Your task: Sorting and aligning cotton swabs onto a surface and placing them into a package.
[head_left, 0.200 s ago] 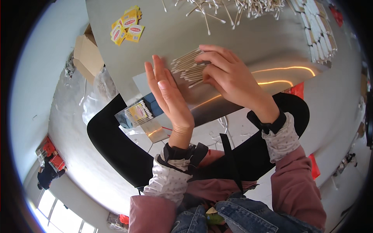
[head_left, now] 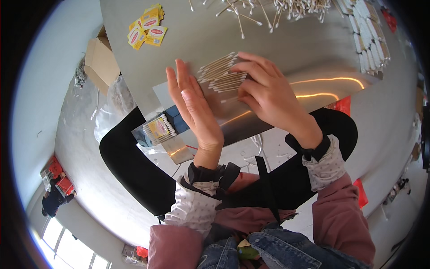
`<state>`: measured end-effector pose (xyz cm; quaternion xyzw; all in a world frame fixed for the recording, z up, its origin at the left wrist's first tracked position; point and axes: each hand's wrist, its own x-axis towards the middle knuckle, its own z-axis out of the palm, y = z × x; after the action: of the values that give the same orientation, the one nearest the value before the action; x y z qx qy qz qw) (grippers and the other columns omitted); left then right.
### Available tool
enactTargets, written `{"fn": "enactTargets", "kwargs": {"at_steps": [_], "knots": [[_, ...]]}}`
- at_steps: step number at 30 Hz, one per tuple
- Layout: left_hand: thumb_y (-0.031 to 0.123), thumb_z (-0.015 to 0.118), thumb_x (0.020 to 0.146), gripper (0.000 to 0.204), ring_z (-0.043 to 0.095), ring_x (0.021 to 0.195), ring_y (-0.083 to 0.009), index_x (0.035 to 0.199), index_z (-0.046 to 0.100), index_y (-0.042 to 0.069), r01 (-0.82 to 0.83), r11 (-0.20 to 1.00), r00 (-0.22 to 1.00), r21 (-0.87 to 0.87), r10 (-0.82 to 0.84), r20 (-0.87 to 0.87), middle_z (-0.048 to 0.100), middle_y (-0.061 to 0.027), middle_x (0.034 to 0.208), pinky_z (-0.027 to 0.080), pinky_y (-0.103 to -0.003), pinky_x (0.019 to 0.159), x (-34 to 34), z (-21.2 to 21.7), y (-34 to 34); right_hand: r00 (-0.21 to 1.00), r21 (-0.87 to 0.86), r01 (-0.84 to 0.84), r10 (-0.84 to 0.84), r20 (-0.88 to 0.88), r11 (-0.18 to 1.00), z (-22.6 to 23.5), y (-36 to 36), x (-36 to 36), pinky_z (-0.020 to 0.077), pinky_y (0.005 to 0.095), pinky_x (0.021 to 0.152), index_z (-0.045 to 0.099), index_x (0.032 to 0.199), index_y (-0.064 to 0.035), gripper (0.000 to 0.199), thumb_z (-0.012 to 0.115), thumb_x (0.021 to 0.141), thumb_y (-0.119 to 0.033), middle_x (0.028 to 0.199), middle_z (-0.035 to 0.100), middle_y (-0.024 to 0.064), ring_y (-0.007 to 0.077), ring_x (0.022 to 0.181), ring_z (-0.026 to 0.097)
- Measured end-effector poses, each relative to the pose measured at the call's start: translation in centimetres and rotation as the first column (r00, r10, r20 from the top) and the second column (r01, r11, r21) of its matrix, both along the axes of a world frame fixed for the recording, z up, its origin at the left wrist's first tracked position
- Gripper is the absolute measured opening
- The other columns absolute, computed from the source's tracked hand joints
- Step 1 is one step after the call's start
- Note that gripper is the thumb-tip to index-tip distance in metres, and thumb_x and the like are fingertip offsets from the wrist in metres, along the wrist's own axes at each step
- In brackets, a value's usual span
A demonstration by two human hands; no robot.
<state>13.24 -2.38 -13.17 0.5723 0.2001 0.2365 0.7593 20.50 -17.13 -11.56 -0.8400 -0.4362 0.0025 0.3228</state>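
- We judge the step in hand to be squaring a bundle of cotton swabs (head_left: 220, 72) into an even row on the grey table (head_left: 286, 49).
- Left hand (head_left: 192, 105): flat on edge, fingers straight and together, set against the bundle's left ends; clamped on nothing.
- Right hand (head_left: 268, 96): fingers slightly spread, tips resting on the bundle's right side, not closed round it.
- The bundle lies between both hands.
- Next move calls for even pressure, lest swabs splay.
- Loose swabs (head_left: 286, 8) lie well apart.

Flat row of cotton swabs (head_left: 220, 74) (white-tipped, pale sticks) side by side on grey tabletop (head_left: 268, 40)
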Motion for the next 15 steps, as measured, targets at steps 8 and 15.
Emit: {"fn": "enactTargets", "kwargs": {"at_steps": [8,15], "knots": [[0.048,0.033,0.108,0.069,0.022,0.152,-0.0293,0.158,0.018,0.003,-0.056,0.998,0.998,0.007,0.056,0.015,0.028,-0.0201,0.162,0.014,-0.042,0.125,1.0,0.0,-1.0,0.859,0.488,0.417,-0.158,-0.486,0.767,-2.8,0.9,0.3,0.0400,0.0389,0.108,0.058,0.118,-0.0001,0.030,0.068,0.094,-0.015,0.137,0.054,0.0129,0.0284,0.136,0.047],[0.049,0.032,0.108,0.070,0.019,0.153,-0.0299,0.158,0.015,0.003,-0.047,0.999,0.998,-0.003,0.047,0.032,0.026,-0.0221,0.162,0.011,-0.043,0.125,1.6,-0.1,-2.0,0.671,0.581,0.604,0.045,-0.740,0.546,-2.7,4.1,-1.3,0.0245,0.0394,0.122,0.042,0.141,0.0045,0.055,0.039,0.109,-0.039,0.149,0.044,0.0184,0.0242,0.144,0.036]]}}
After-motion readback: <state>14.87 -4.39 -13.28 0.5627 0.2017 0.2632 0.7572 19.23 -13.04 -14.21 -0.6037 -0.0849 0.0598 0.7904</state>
